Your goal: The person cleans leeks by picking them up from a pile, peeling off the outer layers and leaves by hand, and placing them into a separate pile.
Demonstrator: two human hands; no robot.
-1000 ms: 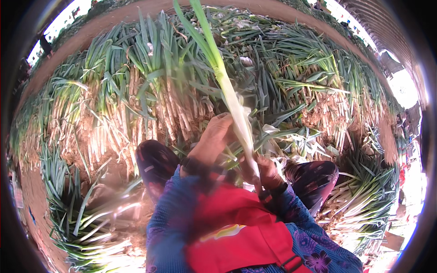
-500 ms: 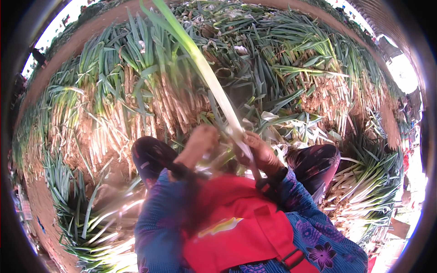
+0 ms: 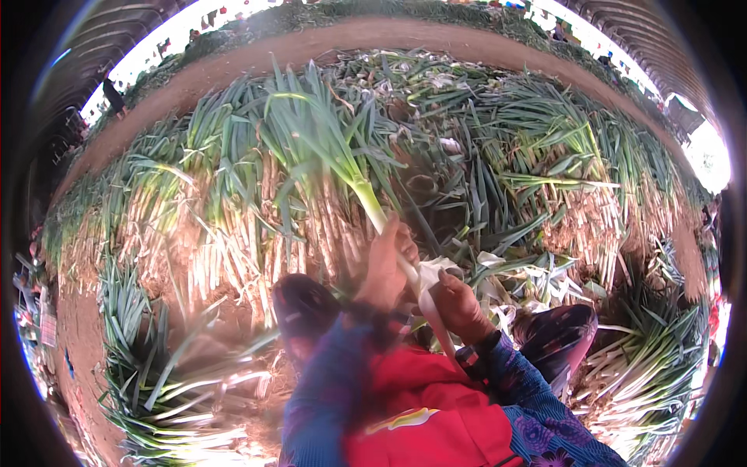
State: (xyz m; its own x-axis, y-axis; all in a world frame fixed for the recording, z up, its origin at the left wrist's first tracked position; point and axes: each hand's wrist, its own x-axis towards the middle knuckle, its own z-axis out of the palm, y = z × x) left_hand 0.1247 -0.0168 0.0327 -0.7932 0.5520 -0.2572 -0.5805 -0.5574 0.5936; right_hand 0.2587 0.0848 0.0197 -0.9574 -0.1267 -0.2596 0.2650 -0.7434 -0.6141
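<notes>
dirt path (image 3: 373,35) | left grip (image 3: 389,255) wrapped round green onion (image 3: 370,201) | right grip (image 3: 459,305) pinching it lower

The patterned sleeves (image 3: 523,389) are blue, the apron (image 3: 459,442) red.

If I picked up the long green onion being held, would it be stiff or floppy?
The long green onion would probably feel firm along its pale stalk, which runs straight above the left hand. Its leaves look likelier to flop, being thin and spreading. The pale outer skin beside the right hand may tear easily, since it looks loose.
</notes>
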